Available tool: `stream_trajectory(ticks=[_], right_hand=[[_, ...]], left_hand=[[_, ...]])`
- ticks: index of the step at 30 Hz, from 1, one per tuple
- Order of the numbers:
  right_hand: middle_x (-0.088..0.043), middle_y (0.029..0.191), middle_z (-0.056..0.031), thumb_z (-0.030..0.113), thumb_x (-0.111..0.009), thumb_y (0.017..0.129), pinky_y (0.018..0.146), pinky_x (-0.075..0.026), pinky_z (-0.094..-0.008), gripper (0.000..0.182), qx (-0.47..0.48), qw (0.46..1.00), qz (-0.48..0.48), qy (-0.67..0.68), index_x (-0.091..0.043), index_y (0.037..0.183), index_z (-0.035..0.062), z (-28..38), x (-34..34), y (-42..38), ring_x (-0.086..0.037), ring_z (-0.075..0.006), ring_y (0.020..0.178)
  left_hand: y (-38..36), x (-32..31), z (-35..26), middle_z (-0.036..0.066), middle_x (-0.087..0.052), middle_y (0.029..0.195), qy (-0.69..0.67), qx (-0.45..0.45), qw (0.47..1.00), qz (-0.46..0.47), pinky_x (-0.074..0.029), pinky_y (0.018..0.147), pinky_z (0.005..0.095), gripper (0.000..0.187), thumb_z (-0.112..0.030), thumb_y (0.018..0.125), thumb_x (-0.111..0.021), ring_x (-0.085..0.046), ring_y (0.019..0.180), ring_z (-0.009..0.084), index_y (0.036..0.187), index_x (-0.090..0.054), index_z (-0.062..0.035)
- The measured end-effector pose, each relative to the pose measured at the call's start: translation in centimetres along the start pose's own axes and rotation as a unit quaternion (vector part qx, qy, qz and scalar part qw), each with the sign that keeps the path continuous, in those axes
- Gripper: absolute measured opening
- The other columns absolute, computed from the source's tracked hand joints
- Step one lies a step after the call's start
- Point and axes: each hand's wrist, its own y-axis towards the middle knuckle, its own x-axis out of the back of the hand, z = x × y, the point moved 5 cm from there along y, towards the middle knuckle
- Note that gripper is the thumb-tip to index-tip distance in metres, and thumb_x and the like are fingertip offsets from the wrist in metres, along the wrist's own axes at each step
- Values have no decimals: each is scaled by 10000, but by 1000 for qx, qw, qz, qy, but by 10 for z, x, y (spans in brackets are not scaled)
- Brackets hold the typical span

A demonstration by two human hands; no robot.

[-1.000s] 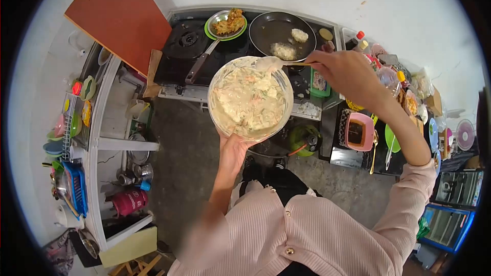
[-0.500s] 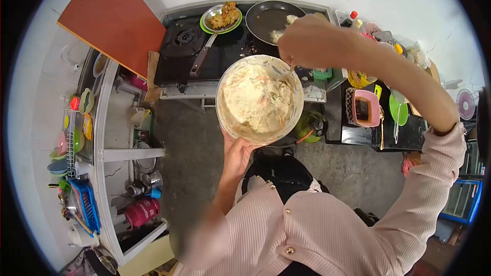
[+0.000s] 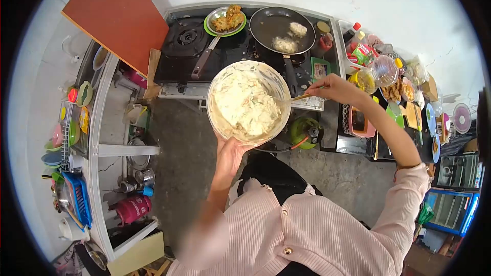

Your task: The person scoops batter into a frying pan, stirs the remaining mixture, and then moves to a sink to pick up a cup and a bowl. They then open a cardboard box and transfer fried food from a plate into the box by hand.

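My left hand (image 3: 231,154) holds the near underside of a large bowl (image 3: 282,84), its fingers partly hidden beneath. Pale, lumpy batter (image 3: 245,102) with green and orange bits fills the bowl. My right hand (image 3: 332,90) is closed on the handle of a spoon (image 3: 300,97), whose head is in the bowl at its right side. Beyond the bowl, a black frying pan (image 3: 268,25) with oil sits on the stove, with two batter lumps (image 3: 284,45) in it. To its left, browned fritters (image 3: 228,19) lie in a metal strainer over a green plate.
A free burner (image 3: 187,36) is at the stove's left, beside a tilted red-brown board (image 3: 115,15). Bottles, a pink container (image 3: 364,129) and a cutting board (image 3: 410,115) crowd the right counter. A green gas cylinder (image 3: 305,133) stands below the stove.
My right hand has moved from over the pan down and right, bringing the spoon lower beside the bowl. Both batter lumps in the pan now show fully. The bowl has shifted slightly left.
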Motion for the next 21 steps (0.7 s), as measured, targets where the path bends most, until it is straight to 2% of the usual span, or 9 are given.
stream_trajectory(ticks=[2,6,10,13,16,17,20,21], right_hand=[[-649,816,-67,202,-564,820,676,-433,-235,246,16,999,-30,27,-634,951,5,-2,4,-7,-546,-83,725],[-643,803,-60,148,-567,818,673,-442,-224,217,84,990,-90,71,-628,953,-10,-10,14,-15,-543,-76,713],[-627,793,-30,156,-557,835,659,-428,-216,230,51,990,-97,94,-618,966,-23,-26,14,-14,-519,-56,725],[-615,807,-14,176,-552,845,663,-412,-205,250,50,979,-91,176,-612,982,-24,-40,3,-8,-502,-49,742],[-609,821,-9,188,-543,852,671,-401,-196,258,70,981,-109,144,-612,990,-19,-24,8,-12,-492,-46,752],[-606,813,-7,197,-538,856,671,-401,-200,264,41,982,-105,153,-613,986,-20,-13,13,-18,-494,-50,743],[-473,627,93,267,-530,864,455,-207,-179,279,28,976,-125,174,-636,968,30,-1,18,-18,-287,6,529],[-507,667,69,243,-533,860,494,-258,-177,271,32,978,-125,162,-630,974,17,1,16,-16,-340,-2,573]], left_hand=[[5,-1,0,198,-239,1321,4,-5,1000,12,-458,819,555,739,102,727,-318,-399,1138,382,1338,4,-164],[11,-8,6,197,-230,1325,-19,-10,1000,10,-464,805,561,714,84,734,-312,-398,1135,391,1337,-5,-146],[14,-11,11,197,-226,1326,-10,-23,1000,4,-471,797,558,693,72,745,-307,-397,1135,392,1335,-14,-143],[12,-16,10,200,-225,1325,-20,-29,999,8,-473,795,555,685,75,751,-304,-399,1134,391,1333,-14,-143],[14,-11,8,201,-230,1322,2,-30,1000,-7,-477,794,549,671,63,767,-307,-404,1131,387,1334,-16,-150],[14,-12,6,200,-233,1321,6,-29,1000,-9,-478,794,546,668,59,772,-310,-406,1131,384,1334,-16,-150],[18,-12,0,199,-242,1319,10,-24,1000,-3,-480,796,537,664,49,782,-318,-410,1132,374,1337,-14,-153],[20,-9,-1,198,-244,1318,9,-23,1000,4,-479,799,535,666,47,784,-321,-410,1133,371,1337,-13,-156]])
